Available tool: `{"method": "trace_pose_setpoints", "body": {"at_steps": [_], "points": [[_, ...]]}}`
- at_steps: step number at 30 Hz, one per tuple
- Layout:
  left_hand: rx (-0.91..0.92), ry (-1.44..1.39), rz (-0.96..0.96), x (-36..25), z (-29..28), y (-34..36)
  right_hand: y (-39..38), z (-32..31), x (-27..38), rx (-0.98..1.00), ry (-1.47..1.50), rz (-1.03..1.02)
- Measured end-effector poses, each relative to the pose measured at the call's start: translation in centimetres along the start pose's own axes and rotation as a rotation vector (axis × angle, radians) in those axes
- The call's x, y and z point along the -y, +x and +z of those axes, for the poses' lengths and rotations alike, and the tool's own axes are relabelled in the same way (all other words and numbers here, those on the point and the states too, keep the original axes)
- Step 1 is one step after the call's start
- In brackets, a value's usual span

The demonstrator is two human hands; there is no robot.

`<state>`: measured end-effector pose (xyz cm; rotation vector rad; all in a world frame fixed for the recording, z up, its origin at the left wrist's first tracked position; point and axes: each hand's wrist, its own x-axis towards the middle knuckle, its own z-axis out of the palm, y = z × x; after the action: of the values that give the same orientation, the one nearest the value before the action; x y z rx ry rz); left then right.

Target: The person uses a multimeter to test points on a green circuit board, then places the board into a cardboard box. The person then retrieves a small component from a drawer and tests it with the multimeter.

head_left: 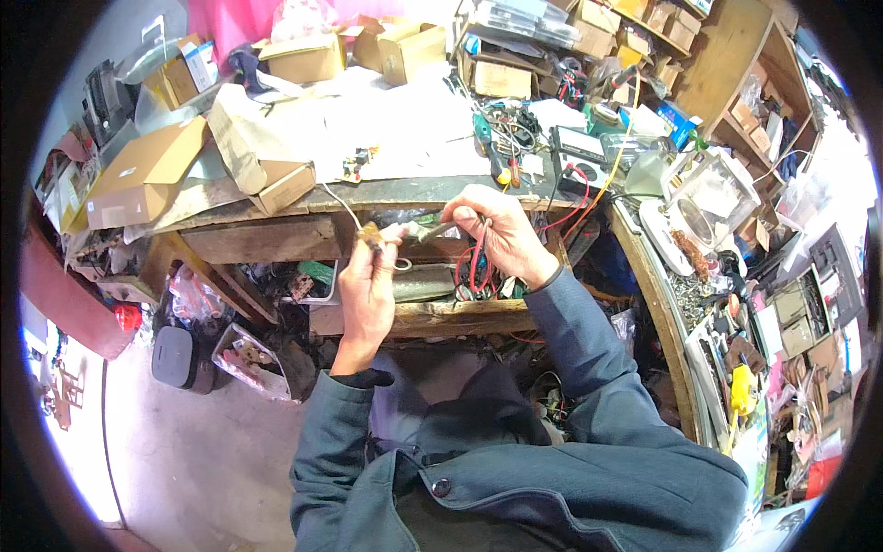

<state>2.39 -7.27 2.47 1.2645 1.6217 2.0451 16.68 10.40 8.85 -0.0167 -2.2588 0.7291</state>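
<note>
Held up in front of the workbench (405,190), my left hand (368,293) pinches a small brown-yellow piece (371,235) between thumb and fingers. A pale wire (343,206) runs from near that piece up toward the bench edge. My right hand (504,235) is closed on a thin greyish object (426,229) that points left to my left fingertips; its exact kind is too small to tell. Red leads (479,265) hang just below my right fingers. Whether my right hand also grips them, I cannot tell.
A small circuit board (357,166) lies on the bench. Screwdrivers and pliers (501,156) sit near a meter with red leads (579,158). Cardboard boxes (147,173) crowd the left. Below are an open drawer space and a white bin (253,363); parts clutter the right side bench (681,304).
</note>
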Motion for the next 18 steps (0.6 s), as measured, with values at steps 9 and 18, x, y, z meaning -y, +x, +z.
{"method": "trace_pose_setpoints", "body": {"at_steps": [9, 18], "points": [[0.467, -0.081, -0.024, 1.4, 0.3, -0.1, 0.1, 1.9, 0.5, -0.063, 0.582, 0.251], [0.256, -0.157, -0.097, 1.9, 0.3, 0.8, 0.9, 2.5, -1.2, 0.198, 0.599, 0.445]]}}
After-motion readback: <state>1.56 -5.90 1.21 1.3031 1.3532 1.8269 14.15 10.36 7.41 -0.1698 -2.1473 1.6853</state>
